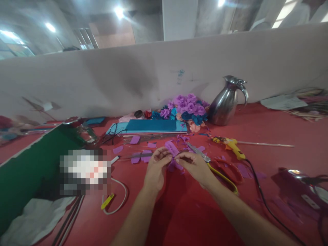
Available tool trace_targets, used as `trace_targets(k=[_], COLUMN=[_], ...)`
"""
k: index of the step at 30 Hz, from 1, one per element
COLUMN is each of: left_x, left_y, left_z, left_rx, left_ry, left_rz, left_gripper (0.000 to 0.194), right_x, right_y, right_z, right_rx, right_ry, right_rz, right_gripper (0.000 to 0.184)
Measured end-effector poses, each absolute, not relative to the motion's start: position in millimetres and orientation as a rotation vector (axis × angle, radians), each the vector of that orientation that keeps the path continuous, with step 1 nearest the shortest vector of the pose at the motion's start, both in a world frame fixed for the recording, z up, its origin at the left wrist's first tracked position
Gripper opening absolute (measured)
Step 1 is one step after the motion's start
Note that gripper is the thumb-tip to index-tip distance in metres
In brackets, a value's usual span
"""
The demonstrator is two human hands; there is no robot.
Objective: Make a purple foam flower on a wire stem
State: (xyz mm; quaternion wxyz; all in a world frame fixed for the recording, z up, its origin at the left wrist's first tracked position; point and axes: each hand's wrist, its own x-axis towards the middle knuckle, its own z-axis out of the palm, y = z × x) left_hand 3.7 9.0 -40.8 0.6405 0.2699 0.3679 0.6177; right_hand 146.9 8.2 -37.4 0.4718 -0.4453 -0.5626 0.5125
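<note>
Low over the red table, my left hand [155, 169] and my right hand [196, 168] meet fingertip to fingertip. Both pinch a small piece of purple paper [171, 147], largely covered by the fingers. Purple scraps [175, 165] lie just below the fingertips. Close to my right hand rest scissors [198, 151] with a red and yellow handle. Left of my left hand are cut purple paper pieces [135, 158], and a thin dark blade or strip [138, 155] crosses them.
Behind the hands lie blue paper sheets [153, 125], glasses [112, 133] and a pile of paper flowers [189, 106]. A steel jug [224, 104] stands against the white partition [115, 78]. To the right lies a yellow glue gun [234, 147] with its cord; a green panel [30, 153] stands left.
</note>
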Motion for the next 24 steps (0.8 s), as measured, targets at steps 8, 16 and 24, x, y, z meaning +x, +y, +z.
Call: trace_targets(k=[8, 16, 24], left_x=[6.3, 8.7, 11.5], left_y=[8.0, 4.7, 2.4], left_z=[-37.0, -35.5, -36.4], left_rx=[0.664, 0.742, 0.767], left_ry=[0.923, 0.913, 0.885], left_rz=[1.469, 1.462, 1.447], left_gripper=[0.034, 0.033, 0.036], right_x=[147.9, 142.9, 142.6], right_y=[8.0, 6.7, 6.2], right_z=[-36.9, -37.0, -37.8], right_rx=[-1.1, -1.092, -1.074], right_ry=[-1.368, -1.227, -1.195], right_rz=[1.294, 1.311, 1.29], right_gripper=[0.012, 0.016, 0.018])
